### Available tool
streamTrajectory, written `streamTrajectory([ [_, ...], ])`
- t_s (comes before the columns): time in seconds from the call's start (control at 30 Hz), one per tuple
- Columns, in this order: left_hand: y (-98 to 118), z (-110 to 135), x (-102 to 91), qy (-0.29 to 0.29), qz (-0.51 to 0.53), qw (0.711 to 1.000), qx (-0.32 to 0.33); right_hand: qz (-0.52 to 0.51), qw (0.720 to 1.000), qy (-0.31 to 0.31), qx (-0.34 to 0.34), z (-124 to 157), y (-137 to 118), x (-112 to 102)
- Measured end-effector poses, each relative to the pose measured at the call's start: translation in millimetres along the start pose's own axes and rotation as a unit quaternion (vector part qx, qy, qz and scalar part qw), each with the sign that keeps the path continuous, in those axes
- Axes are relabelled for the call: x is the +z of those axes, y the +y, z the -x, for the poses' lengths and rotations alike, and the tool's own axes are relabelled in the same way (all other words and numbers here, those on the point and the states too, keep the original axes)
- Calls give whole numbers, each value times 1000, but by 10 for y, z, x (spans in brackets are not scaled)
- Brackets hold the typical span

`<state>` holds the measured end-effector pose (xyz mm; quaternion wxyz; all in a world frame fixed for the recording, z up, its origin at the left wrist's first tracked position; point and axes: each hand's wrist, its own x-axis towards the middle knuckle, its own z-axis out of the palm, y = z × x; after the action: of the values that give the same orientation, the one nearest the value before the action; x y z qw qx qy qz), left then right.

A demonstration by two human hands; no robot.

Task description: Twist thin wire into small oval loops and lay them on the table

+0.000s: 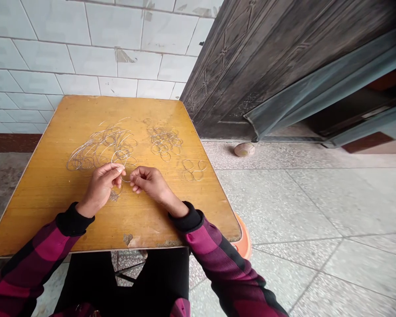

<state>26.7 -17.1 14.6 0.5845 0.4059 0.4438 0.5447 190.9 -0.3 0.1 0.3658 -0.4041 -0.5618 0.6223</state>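
Note:
Between my hands is a thin curved wire (pixel 126 181), bent into a loop. My left hand (pixel 102 182) pinches it between thumb and fingertips. My right hand (pixel 148 181) is closed close beside the left, its fingertips on the wire's other side. Just beyond my left hand lies a loose heap of long, curved wires (pixel 86 152). A pile of small wire rings (pixel 165 140) rests farther back on the right. Nearer the right edge, several wire loops (pixel 194 170) lie in a small group.
The yellow wooden table (pixel 145 220) has a worn front edge. A tiled wall (pixel 115 57) stands behind it. To the right are a dark carved door (pixel 231 75), a hanging curtain (pixel 284 105) and a roundish object (pixel 244 149) on the floor. An orange stool (pixel 246 240) shows beneath the table's right corner.

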Motion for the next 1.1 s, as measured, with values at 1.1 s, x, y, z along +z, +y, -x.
streamTrajectory([
  [1.1, -46, 1, -14, 6, 33, 999, -36, 353, 903, 103, -220, 47, 59, 61],
])
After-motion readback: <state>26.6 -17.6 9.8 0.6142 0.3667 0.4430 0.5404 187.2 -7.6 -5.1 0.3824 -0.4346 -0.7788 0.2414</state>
